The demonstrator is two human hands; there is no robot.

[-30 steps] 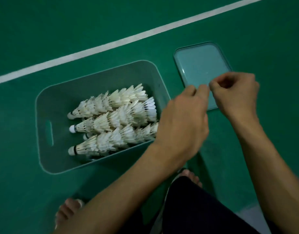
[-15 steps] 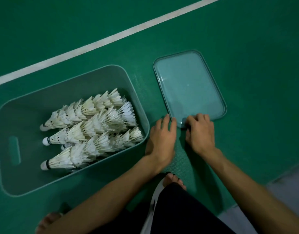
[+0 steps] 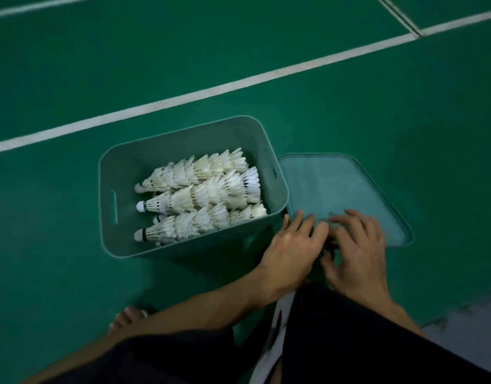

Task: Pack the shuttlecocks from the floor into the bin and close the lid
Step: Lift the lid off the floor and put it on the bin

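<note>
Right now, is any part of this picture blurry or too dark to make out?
Head view: the right hand is smeared by motion blur, the left hand less so. The shuttlecocks in the bin are sharp and bright. The lid is dim but readable. The court line bows from wide-angle distortion. The bottom is in deep shadow.

Green court floor [image 3: 155, 65], white boundary lines [image 3: 183, 99], dim light

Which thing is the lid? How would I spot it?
Find the white line crossing the green floor, then the bin of shuttlecocks below it. The lid lies flat beside the bin, under both hands: shallow and empty, not deep.
</note>
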